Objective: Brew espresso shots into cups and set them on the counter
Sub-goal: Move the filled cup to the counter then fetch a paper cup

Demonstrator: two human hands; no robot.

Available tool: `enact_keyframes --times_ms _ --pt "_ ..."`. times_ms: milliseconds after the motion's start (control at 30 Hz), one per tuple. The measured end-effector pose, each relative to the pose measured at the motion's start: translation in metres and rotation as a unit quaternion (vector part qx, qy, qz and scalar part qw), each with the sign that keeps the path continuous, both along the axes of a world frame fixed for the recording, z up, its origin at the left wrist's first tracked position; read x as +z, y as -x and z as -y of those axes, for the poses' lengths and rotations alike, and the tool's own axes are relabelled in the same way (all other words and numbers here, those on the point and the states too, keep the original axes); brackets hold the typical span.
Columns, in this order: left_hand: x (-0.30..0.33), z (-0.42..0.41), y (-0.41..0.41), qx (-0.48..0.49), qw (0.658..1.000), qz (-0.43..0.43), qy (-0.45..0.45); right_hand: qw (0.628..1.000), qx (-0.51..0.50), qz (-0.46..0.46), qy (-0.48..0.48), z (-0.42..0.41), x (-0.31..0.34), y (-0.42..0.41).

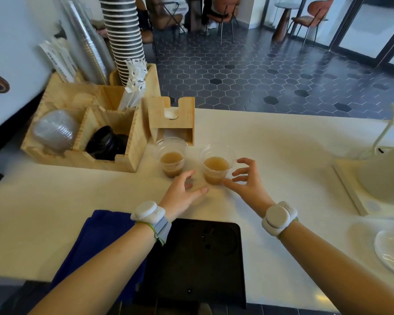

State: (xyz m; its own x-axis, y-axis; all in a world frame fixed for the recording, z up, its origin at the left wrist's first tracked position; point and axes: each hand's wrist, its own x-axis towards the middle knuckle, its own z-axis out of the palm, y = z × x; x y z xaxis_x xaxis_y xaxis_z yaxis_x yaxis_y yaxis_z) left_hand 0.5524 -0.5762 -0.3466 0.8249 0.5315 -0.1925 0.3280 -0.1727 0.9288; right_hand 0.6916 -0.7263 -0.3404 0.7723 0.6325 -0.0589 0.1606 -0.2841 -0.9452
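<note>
I see the white counter (282,142) filling most of the view. Everything below is placed relative to the wooden organizer (82,123) at the counter's far left. It holds a tall stack of paper cups (123,35), clear lids (55,130) and black lids (107,143). Touching its right side is a small wooden holder (172,119). Nearer me than the organizer, a black tray (196,260) lies at the counter's near edge, with a blue cloth (96,242) just left of it. Far right of the organizer are a white kettle on a base (382,176) and a white plate (391,251).

Two clear plastic cups of tan-brown liquid stand on the counter just right of the organizer, in front of the small holder: left cup (170,156), right cup (216,164), near each other but apart.

My left hand (182,192) hovers between the cups' bases, fingers loosely spread, holding nothing. My right hand (248,180) sits just beside the right cup, fingers wide and curved; whether the thumb touches it I can't tell. Both wrists wear white bands (279,218).
</note>
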Motion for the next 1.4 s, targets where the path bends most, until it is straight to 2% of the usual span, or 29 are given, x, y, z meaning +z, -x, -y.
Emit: enact_keyframes --times_ms 133,267,467,533,733,1067,1200,1400 --pt "0.01 -0.004 0.021 -0.01 1.0 0.007 0.001 0.998 -0.05 0.007 -0.034 0.002 0.008 0.011" --pt "0.031 -0.013 0.048 -0.034 0.999 0.037 -0.003 0.996 -0.045 0.014 -0.079 -0.009 0.033 0.033" --pt "0.083 -0.037 0.11 -0.017 0.995 0.094 -0.044 0.993 0.025 0.011 -0.111 -0.056 0.079 0.092" --pt "0.104 -0.056 0.161 0.019 0.992 0.109 -0.062 0.99 0.073 0.013 -0.123 -0.086 0.096 0.14" --pt "0.135 -0.08 0.245 0.037 0.991 0.116 -0.064 0.978 0.147 0.022 -0.146 -0.125 0.113 0.221" --pt "0.126 -0.128 0.441 0.19 0.969 0.14 -0.078 0.944 0.293 -0.005 -0.153 -0.213 0.118 0.391" --pt "0.122 -0.142 0.514 0.274 0.946 0.142 -0.096 0.917 0.37 -0.026 -0.148 -0.248 0.119 0.456" --pt "0.111 -0.163 0.608 0.395 0.902 0.166 -0.059 0.862 0.484 -0.063 -0.136 -0.305 0.118 0.538"
